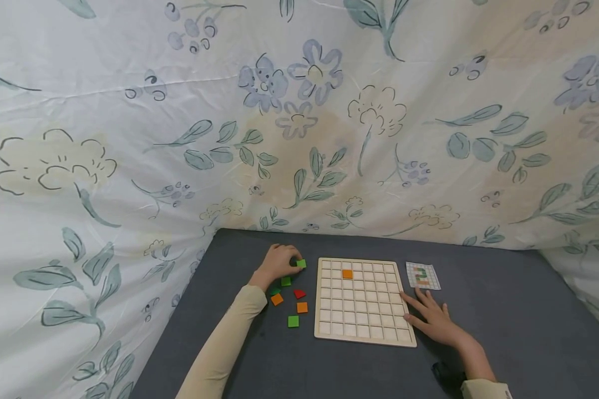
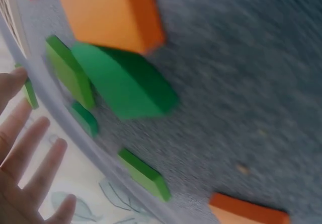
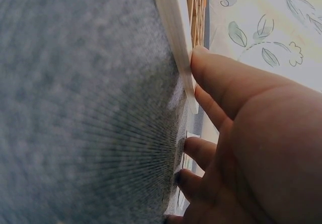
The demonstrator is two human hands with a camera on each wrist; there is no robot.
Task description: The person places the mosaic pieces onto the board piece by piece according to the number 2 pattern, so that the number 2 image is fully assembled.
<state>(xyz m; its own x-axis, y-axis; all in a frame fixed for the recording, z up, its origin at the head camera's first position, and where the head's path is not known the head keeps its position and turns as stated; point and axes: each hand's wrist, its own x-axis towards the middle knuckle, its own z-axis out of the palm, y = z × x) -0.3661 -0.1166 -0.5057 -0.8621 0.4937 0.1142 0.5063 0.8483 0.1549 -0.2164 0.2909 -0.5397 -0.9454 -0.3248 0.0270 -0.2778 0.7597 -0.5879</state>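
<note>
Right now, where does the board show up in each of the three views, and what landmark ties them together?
Head: the board is low, just right of centre, between left hand and right hand.
Left wrist: only a sliver of the board, at the upper left edge.
Right wrist: the board, upper middle, seen nearly edge-on beside the right hand.
Shared landmark: floral cloth.

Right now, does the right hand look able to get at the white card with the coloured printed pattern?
Likely yes: the right hand has a fingertip close by the white card, and nothing visible blocks it, though its thumb touches the pale wooden grid board.
</note>
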